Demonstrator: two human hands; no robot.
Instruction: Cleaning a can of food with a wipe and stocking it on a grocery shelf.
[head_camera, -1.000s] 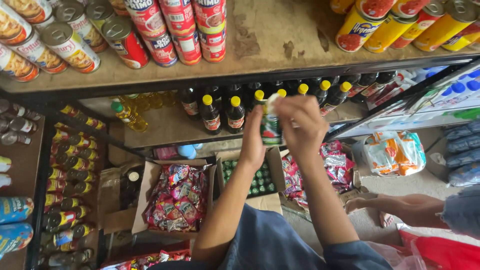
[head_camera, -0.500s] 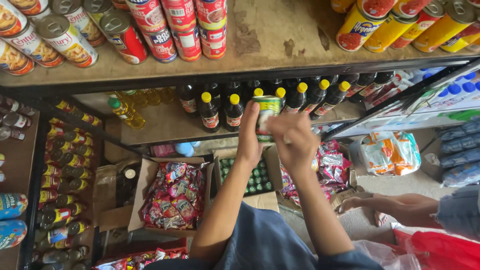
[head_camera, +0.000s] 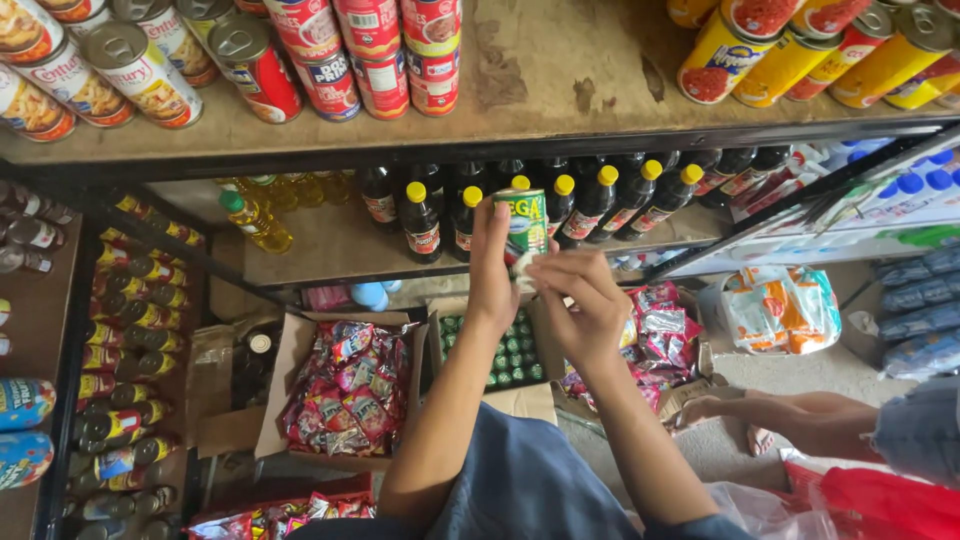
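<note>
Green can (head_camera: 525, 222) in left hand's (head_camera: 492, 270) pinching grip, right hand (head_camera: 580, 300) touching, near bottle-shelf edge (head_camera: 400, 268).

Wooden shelves (head_camera: 560, 90) are carrying cans (head_camera: 370, 45) above and dark bottles (head_camera: 600, 195) lower down. Cardboard boxes (head_camera: 300, 350) of snack packets are sitting on the concrete floor (head_camera: 780, 380) beneath. Even light is falling throughout.

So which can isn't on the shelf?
The green can, held up in the left hand; the red and yellow cans rest on the top shelf.
</note>
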